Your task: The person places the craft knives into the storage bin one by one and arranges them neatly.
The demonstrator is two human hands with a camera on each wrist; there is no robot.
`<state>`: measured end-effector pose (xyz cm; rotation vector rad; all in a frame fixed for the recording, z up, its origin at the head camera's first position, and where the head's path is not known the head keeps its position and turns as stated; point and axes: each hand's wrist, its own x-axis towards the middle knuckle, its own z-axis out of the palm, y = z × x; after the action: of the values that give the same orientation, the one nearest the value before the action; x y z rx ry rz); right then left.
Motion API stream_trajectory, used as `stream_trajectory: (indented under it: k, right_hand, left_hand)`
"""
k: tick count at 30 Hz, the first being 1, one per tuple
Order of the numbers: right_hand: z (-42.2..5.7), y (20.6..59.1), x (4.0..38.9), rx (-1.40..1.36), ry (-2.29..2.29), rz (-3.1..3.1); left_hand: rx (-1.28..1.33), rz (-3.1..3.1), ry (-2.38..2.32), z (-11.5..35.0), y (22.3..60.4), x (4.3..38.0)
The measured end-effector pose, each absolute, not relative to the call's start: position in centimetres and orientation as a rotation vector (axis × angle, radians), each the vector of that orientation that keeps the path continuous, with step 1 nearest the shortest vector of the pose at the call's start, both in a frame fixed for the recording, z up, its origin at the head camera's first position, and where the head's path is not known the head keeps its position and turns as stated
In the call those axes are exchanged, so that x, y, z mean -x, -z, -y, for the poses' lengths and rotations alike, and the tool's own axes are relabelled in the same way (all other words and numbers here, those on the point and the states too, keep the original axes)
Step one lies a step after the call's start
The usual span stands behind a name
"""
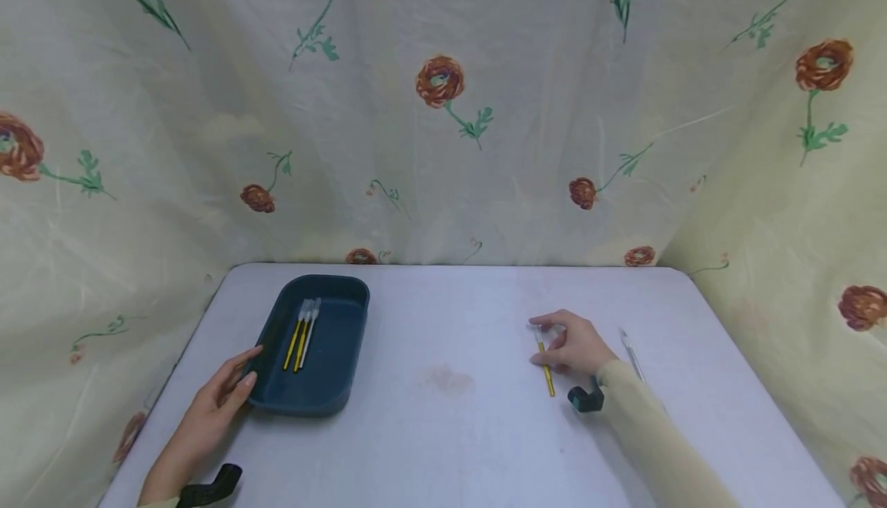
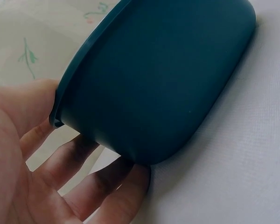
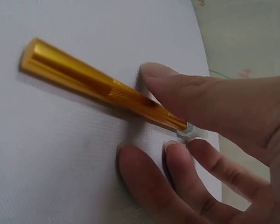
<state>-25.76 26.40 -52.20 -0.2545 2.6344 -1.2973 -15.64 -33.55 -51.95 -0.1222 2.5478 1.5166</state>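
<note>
Tool (image 1: 550, 381), slim with a gold handle and a pale capped end, lying on the white table (image 1: 443, 323) right beneath the right hand (image 1: 571, 348), handle end out past the thumb and toward the person. Seen closer from the right wrist: thumb across the gold shaft from one side, fingers bent on the other, a strip of table showing between shaft and nearest fingertip. Whether pinched near the capped end or only touched, cannot tell. Well apart from the left hand (image 1: 215, 404), with tray and tabletop between.

Left hand at the near left part of a dark blue tray (image 1: 336, 354), thumb and fingers laid against its outer rim and wall, loosely extended, relaxed rather than clenched. Inside the tray, three similar tools (image 1: 301, 346) side by side, two gold and one silver, capped ends pointing away from the person. Just right of the right hand, another silver tool (image 1: 634, 354), partly hidden by the pale sleeve (image 1: 658, 431). Behind the table, a flowered curtain (image 1: 527, 146).
</note>
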Motion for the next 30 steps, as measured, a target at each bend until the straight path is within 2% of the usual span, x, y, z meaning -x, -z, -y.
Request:
stream_trajectory:
  k: [11,30]
  right_hand:
    - [-26.40,52.21,26.27,0.319,1.168,-2.653]
    - [-26.35,52.22,25.86,0.298,1.237,-2.646]
  left_hand:
    - [0.112,-2.553,-1.520,33.55,51.91,15.70]
    - [0.126,-2.535,-1.536,33.41,51.84,15.80]
